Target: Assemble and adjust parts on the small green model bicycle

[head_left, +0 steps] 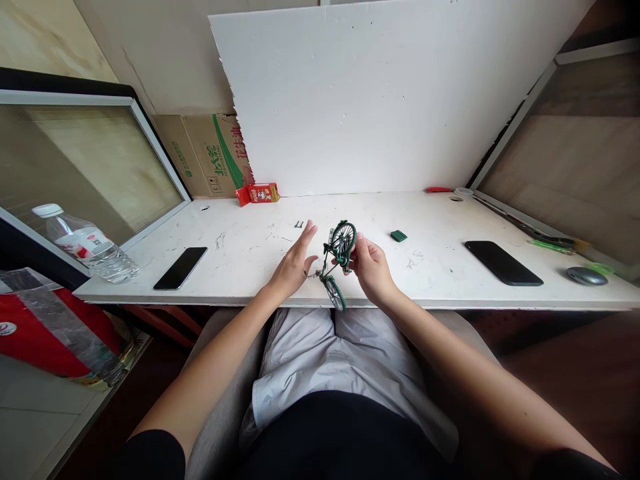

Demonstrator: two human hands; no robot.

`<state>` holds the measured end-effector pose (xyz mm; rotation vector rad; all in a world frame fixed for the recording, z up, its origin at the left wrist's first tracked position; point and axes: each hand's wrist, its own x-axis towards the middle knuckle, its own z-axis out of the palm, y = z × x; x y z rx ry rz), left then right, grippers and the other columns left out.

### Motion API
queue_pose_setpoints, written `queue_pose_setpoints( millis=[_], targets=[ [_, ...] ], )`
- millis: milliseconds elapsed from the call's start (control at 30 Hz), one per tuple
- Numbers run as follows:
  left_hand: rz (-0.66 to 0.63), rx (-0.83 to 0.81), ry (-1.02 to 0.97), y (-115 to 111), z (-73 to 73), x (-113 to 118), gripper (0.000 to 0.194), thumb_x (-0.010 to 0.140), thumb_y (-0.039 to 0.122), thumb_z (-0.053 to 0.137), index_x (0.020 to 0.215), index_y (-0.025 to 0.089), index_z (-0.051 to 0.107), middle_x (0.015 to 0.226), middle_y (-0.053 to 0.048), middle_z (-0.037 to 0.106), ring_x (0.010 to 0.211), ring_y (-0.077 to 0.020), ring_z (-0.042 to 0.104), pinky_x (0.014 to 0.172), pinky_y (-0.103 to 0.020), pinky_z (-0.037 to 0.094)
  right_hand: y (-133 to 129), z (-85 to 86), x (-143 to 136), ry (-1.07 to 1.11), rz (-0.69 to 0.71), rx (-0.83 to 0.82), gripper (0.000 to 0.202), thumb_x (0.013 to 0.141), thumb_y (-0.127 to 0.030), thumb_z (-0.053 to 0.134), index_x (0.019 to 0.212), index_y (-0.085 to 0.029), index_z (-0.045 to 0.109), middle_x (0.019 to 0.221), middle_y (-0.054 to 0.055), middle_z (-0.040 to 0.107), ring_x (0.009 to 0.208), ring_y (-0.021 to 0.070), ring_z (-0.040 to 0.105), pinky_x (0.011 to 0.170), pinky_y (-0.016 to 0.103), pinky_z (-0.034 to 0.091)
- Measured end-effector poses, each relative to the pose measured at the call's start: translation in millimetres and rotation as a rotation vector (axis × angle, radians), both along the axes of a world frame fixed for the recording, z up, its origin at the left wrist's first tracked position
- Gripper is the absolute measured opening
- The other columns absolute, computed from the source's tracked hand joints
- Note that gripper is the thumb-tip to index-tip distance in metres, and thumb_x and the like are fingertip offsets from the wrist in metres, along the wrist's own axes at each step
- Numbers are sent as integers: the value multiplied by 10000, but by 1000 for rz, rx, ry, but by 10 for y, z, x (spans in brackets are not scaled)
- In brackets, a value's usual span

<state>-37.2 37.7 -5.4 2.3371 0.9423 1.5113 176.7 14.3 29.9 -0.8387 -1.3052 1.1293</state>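
Note:
A green miniature bicycle (342,248) hangs tilted above the front of the white table, one wheel up and the other low near the edge. My right hand (374,268) grips it from the right, thumb and fingers closed on its frame. To the left of the bicycle, my left hand (293,265) is open, fingers stretched out and thumb apart. A tiny dark green spot shows by its thumb; I cannot tell what it is. Small dark green parts (299,225) lie beyond my left hand. A flat green piece (399,235) lies to the right of the bicycle.
A phone (181,268) and a water bottle (90,245) are on the left. Another black phone (503,263) and a grey mouse (586,275) lie on the right. A small red box (263,193) and a red-handled tool (439,190) are by the white board (380,100).

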Motion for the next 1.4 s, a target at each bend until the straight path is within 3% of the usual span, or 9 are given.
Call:
queue_pose_setpoints(
  millis=[133, 233, 367, 467, 667, 967, 1100, 1300, 1400],
  targets=[
    [97, -86, -110, -44, 150, -72, 358, 1056, 374, 588, 1362, 205, 667, 1591, -177, 566, 1505, -289, 532, 1276, -522, 398, 24, 120, 119, -81, -119, 153, 580, 993, -792, 472, 830, -241, 550, 721, 20, 596, 551, 146, 572, 515, 305, 493],
    [-22, -181, -194, -264, 381, -5, 356, 1015, 414, 669, 1308, 214, 702, 1499, -163, 651, 1409, -293, 623, 1234, -510, 457, -39, 191, 158, -212, -175, 222, 581, 1015, -777, 432, 828, -241, 554, 697, 19, 607, 528, 150, 584, 514, 306, 476],
    [-184, -286, -192, -513, 559, 155, 886, 808, 432, 908, 1576, 335, 477, 1684, -155, 446, 1395, -337, 625, 1160, -529, 528, -139, 184, 132, -370, -155, 282, 577, 1042, -760, 370, 855, -246, 555, 770, 38, 660, 579, 164, 627, 580, 316, 503],
    [-190, -282, -156, -550, 531, 198, 1015, 793, 448, 916, 1642, 370, 366, 1747, -163, 329, 1456, -373, 564, 1176, -557, 503, -187, 145, 110, -462, -102, 342, 548, 1074, -712, 349, 888, -244, 564, 837, 46, 691, 611, 164, 651, 629, 319, 519],
    [-277, -266, -150, -561, 409, 195, 879, 938, 454, 774, 1674, 325, 311, 1713, -180, 379, 1474, -352, 537, 1212, -532, 470, -212, 114, 109, -525, -66, 409, 507, 1098, -641, 383, 905, -233, 615, 847, 46, 715, 656, 167, 693, 661, 308, 557],
    [-341, -177, -250, -617, 234, 338, 849, 1056, 572, 531, 1720, 265, 99, 1621, -215, 423, 1521, -372, 448, 1206, -586, 449, -293, 86, 16, -191, -100, 477, 262, 1041, -476, 645, 1029, -236, 750, 976, 52, 798, 690, 165, 756, 602, 316, 678],
    [-308, -169, -254, -645, 203, 359, 825, 1069, 614, 451, 1719, 239, 108, 1605, -220, 436, 1504, -381, 462, 1203, -574, 452, -340, 106, 2, -214, -105, 525, 232, 1054, -429, 636, 976, -232, 730, 984, 45, 814, 657, 147, 761, 577, 288, 675],
    [-226, -154, -249, -691, 210, 402, 853, 1045, 704, 368, 1703, 200, 170, 1711, -237, 285, 1608, -429, 269, 1234, -596, 414, -329, 89, 31, -310, -141, 621, 225, 1087, -369, 579, 968, -230, 710, 984, 41, 817, 641, 131, 755, 583, 268, 649],
    [-243, -159, -254, -701, 229, 412, 846, 1048, 703, 359, 1703, 203, 172, 1688, -232, 335, 1589, -412, 324, 1268, -604, 367, -327, 87, 43, -345, -158, 657, 209, 1092, -314, 562, 966, -226, 704, 974, 37, 817, 635, 123, 751, 578, 257, 633]
  ],
)
